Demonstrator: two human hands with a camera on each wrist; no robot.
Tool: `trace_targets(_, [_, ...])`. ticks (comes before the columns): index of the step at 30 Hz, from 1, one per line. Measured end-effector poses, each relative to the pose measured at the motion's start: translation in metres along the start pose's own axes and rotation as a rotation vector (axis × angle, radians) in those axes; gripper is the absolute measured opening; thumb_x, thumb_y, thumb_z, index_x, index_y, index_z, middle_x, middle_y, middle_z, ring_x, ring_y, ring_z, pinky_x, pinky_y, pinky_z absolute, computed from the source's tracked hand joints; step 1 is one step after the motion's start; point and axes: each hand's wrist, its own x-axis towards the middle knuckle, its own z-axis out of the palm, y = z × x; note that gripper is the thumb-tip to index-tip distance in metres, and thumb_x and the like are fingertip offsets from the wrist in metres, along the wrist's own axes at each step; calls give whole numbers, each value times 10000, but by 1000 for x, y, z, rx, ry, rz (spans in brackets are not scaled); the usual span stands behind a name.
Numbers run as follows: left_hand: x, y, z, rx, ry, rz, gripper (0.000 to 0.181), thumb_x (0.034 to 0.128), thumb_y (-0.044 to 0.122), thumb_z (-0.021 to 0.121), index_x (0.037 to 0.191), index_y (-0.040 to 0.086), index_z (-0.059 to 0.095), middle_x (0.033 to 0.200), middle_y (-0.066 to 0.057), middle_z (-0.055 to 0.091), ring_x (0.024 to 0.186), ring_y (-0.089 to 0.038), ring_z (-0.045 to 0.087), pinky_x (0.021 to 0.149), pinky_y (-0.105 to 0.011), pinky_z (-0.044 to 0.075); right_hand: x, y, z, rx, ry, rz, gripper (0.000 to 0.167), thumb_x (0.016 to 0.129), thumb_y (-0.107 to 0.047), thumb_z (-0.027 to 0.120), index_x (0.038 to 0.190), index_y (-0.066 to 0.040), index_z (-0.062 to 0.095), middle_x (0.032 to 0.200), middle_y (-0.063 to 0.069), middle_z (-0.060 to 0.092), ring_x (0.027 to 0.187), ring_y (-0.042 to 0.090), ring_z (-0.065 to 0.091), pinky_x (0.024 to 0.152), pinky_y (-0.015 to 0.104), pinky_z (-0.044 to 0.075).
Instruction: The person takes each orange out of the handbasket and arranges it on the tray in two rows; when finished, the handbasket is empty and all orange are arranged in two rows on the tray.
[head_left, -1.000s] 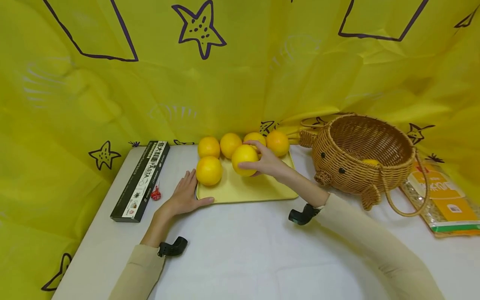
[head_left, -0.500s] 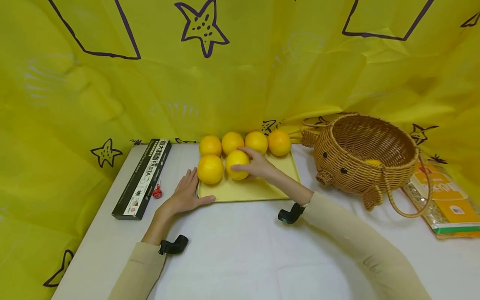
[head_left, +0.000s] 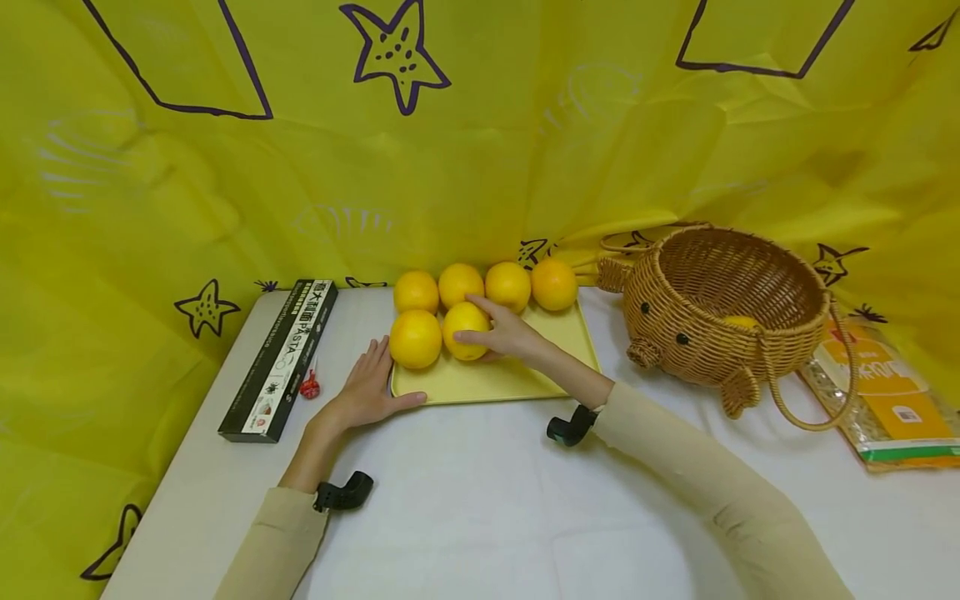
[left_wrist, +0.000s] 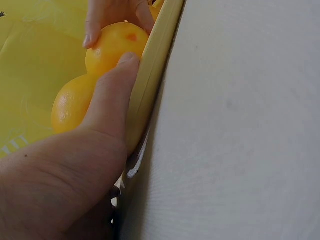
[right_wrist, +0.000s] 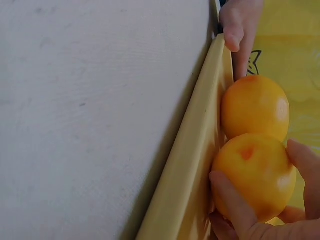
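My right hand [head_left: 507, 335] grips an orange [right_wrist: 252, 175], thumb on the near side and fingers behind it. That orange sits on the yellow tray [head_left: 487, 385], against another orange [head_left: 416, 340] at the tray's left front. Behind them, several more oranges [head_left: 507, 287] stand in a row along the back of the tray. At the tray's front left corner rests my left hand [head_left: 369, 390], fingers stretched along the left side and thumb lying on the front rim. In the left wrist view the left thumb [left_wrist: 111, 97] is straight beside the rim.
A wicker pig-shaped basket [head_left: 720, 367] stands on the right with a yellow-orange thing [head_left: 741, 322] inside. Under its handle lies an orange-and-clear food packet [head_left: 892, 404]. Left of the tray are a black pasta box [head_left: 279, 362] and a small red-wrapped lollipop [head_left: 310, 385].
The right hand has carried its orange left and down, from over the middle of the tray to beside the front left orange. The left hand stays at the tray's corner.
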Motion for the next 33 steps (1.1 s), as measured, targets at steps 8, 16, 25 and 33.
trace_targets(8, [0, -1, -3, 7, 2, 0, 1149, 825, 596, 656, 1541, -38, 18, 1617, -259, -8, 1504, -423, -43, 1228, -562, 3, -7, -4, -4, -130, 54, -67, 903, 884, -417, 683, 1571, -182, 144, 1616, 140, 211, 1438, 320, 327, 1155, 483, 353])
trace_targets(16, [0, -1, -2, 14, 0, 10, 1118, 844, 546, 664, 1535, -55, 23, 1611, -272, 1, 1499, -437, -37, 1226, -567, 5, -15, -2, -7, -112, 30, -48, 927, 904, -379, 667, 1567, -94, 85, 1628, 150, 157, 1493, 330, 213, 1215, 485, 242])
trace_targets(25, [1, 2, -1, 7, 0, 17, 1118, 843, 543, 666, 1536, -51, 20, 1611, -273, 1, 1499, -437, -37, 1225, -569, 5, -70, 1, -33, -235, 90, -195, 829, 904, -335, 681, 1552, -125, 208, 1606, 131, 214, 1448, 385, 280, 1072, 547, 433])
trace_targets(33, [-1, 1, -1, -5, -6, 14, 1138, 833, 563, 667, 1538, -46, 13, 1612, -273, -5, 1500, -436, -41, 1224, -569, 4, -135, 17, -61, -180, 78, -217, 765, 917, -297, 673, 1540, -149, 256, 1585, 155, 273, 1437, 400, 310, 1064, 514, 453])
